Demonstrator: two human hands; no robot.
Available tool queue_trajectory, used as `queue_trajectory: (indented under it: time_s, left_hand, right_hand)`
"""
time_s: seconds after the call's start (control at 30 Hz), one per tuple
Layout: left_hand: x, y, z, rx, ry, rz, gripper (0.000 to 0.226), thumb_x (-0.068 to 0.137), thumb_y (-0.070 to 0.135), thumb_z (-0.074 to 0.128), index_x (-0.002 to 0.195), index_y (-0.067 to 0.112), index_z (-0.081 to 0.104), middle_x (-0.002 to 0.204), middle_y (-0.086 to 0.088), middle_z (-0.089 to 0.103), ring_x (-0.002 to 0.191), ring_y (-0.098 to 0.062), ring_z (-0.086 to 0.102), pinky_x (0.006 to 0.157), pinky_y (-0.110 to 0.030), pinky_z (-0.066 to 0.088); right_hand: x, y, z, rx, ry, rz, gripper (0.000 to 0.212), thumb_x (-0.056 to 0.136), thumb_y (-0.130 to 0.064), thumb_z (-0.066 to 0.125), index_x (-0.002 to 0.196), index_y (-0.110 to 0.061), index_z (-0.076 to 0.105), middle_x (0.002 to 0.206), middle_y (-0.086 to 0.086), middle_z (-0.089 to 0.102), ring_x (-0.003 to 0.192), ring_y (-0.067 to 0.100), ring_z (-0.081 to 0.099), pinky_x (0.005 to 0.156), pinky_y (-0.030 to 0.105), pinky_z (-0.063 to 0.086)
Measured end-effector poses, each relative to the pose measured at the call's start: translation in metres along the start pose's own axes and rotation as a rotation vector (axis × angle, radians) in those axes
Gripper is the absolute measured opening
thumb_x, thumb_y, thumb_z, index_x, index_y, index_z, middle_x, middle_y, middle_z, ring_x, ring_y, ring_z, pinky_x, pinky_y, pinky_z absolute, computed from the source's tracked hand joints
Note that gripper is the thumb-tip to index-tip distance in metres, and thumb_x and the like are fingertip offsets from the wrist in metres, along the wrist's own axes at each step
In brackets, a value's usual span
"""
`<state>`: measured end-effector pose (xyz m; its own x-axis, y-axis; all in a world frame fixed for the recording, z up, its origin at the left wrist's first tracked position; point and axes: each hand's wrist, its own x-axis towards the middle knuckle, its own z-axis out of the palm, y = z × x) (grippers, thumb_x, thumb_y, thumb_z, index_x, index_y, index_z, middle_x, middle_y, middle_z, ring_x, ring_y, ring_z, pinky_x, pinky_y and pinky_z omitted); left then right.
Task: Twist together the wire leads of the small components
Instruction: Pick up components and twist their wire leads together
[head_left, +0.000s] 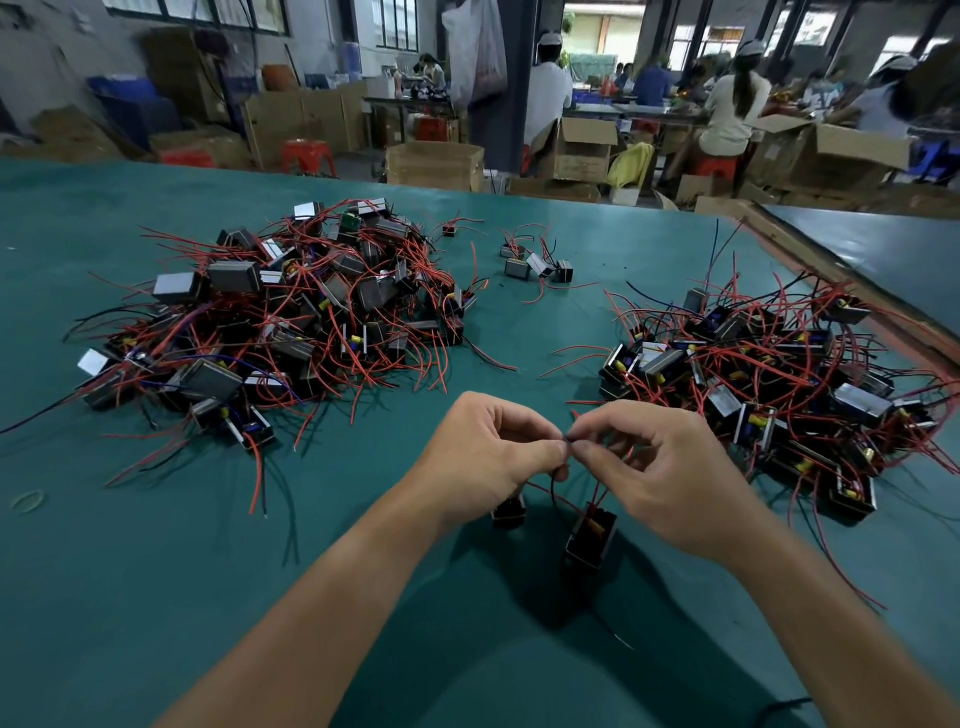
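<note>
My left hand and my right hand meet fingertip to fingertip above the green table. Both pinch the ends of thin wire leads between thumb and forefinger. Below them hang two small black components: one under my left hand, a larger one with a yellow part under my right. Red and black leads run up from each to my fingers.
A big heap of the same components with red leads lies at left, another heap at right. A few loose ones sit farther back. A rubber band lies at far left. People work at benches behind.
</note>
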<state>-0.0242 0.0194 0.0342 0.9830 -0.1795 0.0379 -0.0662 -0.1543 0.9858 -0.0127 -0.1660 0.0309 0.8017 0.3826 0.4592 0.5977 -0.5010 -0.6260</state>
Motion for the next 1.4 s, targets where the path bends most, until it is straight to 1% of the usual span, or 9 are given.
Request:
queue_trajectory:
  time_s: [0.2, 0.37, 0.47, 0.6, 0.77, 0.97, 1.1, 1.3, 1.4]
  left_hand:
    - [-0.001, -0.001, 0.001, 0.09, -0.027, 0.081, 0.016, 0.085, 0.001, 0.068, 0.072, 0.01, 0.073, 0.06, 0.003, 0.069, 0.047, -0.002, 0.053, 0.047, -0.014, 0.039]
    - [-0.004, -0.006, 0.0, 0.422, -0.003, 0.297, 0.011, 0.081, 0.011, 0.073, 0.073, 0.018, 0.075, 0.054, 0.013, 0.061, 0.045, -0.001, 0.042, 0.047, -0.015, 0.033]
    - [-0.005, -0.005, 0.003, 0.401, 0.005, 0.313, 0.01, 0.082, 0.013, 0.072, 0.072, 0.018, 0.075, 0.055, 0.009, 0.062, 0.047, -0.005, 0.043, 0.046, -0.018, 0.033]
    - [-0.002, -0.003, 0.002, 0.207, -0.017, 0.172, 0.018, 0.085, 0.002, 0.069, 0.07, 0.012, 0.072, 0.058, 0.006, 0.067, 0.047, -0.002, 0.049, 0.049, -0.016, 0.039]
    - [0.0, 0.0, -0.002, -0.022, -0.024, 0.009, 0.022, 0.086, 0.0, 0.067, 0.069, 0.012, 0.073, 0.061, -0.003, 0.068, 0.039, -0.007, 0.04, 0.039, -0.014, 0.033]
    - [0.001, -0.001, -0.005, -0.067, -0.022, -0.071, 0.02, 0.085, 0.005, 0.068, 0.068, 0.013, 0.075, 0.064, -0.004, 0.07, 0.04, -0.009, 0.04, 0.039, -0.013, 0.033]
    - [0.001, -0.001, -0.005, -0.083, -0.025, -0.097, 0.018, 0.085, 0.005, 0.069, 0.069, 0.012, 0.075, 0.064, -0.004, 0.07, 0.039, -0.009, 0.04, 0.039, -0.013, 0.032]
    - [0.001, 0.001, -0.005, -0.067, -0.073, -0.097, 0.019, 0.084, 0.005, 0.068, 0.069, 0.012, 0.075, 0.062, -0.004, 0.069, 0.04, -0.01, 0.039, 0.039, -0.014, 0.031]
    - [0.001, 0.001, -0.005, -0.075, -0.063, -0.096, 0.018, 0.084, 0.003, 0.067, 0.069, 0.01, 0.075, 0.062, -0.006, 0.068, 0.04, -0.01, 0.039, 0.038, -0.014, 0.031]
  right_hand:
    - [0.002, -0.006, 0.0, 0.015, -0.09, 0.148, 0.022, 0.089, -0.014, 0.067, 0.068, -0.018, 0.063, 0.056, -0.012, 0.055, 0.052, 0.003, 0.046, 0.054, 0.021, 0.039]
    - [0.004, -0.015, -0.002, 0.402, -0.287, 0.516, 0.03, 0.095, -0.004, 0.055, 0.066, -0.01, 0.059, 0.055, 0.0, 0.052, 0.044, 0.01, 0.044, 0.041, 0.022, 0.036]
    - [0.004, -0.016, -0.006, 0.56, -0.29, 0.622, 0.029, 0.093, -0.004, 0.056, 0.066, -0.011, 0.062, 0.058, 0.003, 0.054, 0.045, 0.012, 0.044, 0.04, 0.02, 0.035]
    - [0.004, -0.01, -0.005, 0.449, -0.194, 0.397, 0.026, 0.089, 0.002, 0.063, 0.067, -0.013, 0.066, 0.057, -0.004, 0.059, 0.047, 0.009, 0.048, 0.046, 0.02, 0.04]
    - [0.001, -0.001, 0.0, 0.2, -0.052, 0.135, 0.018, 0.079, -0.004, 0.076, 0.075, -0.021, 0.07, 0.068, -0.009, 0.068, 0.059, 0.001, 0.057, 0.058, 0.014, 0.045]
    - [-0.001, 0.003, 0.003, 0.124, 0.012, 0.027, 0.013, 0.077, -0.012, 0.076, 0.079, -0.025, 0.074, 0.063, -0.017, 0.064, 0.05, 0.003, 0.052, 0.051, 0.013, 0.039]
    - [0.001, 0.003, 0.0, 0.153, 0.006, 0.011, 0.027, 0.08, -0.001, 0.072, 0.08, -0.027, 0.076, 0.073, -0.007, 0.07, 0.062, 0.019, 0.063, 0.055, 0.028, 0.049]
    - [0.002, 0.002, -0.002, 0.144, -0.005, -0.011, 0.007, 0.077, -0.019, 0.08, 0.076, -0.024, 0.076, 0.071, -0.004, 0.069, 0.06, 0.015, 0.061, 0.056, 0.03, 0.049]
    - [0.002, 0.003, -0.002, 0.163, -0.002, 0.006, 0.009, 0.076, -0.021, 0.083, 0.076, -0.022, 0.074, 0.068, -0.008, 0.068, 0.054, 0.009, 0.056, 0.052, 0.026, 0.045]
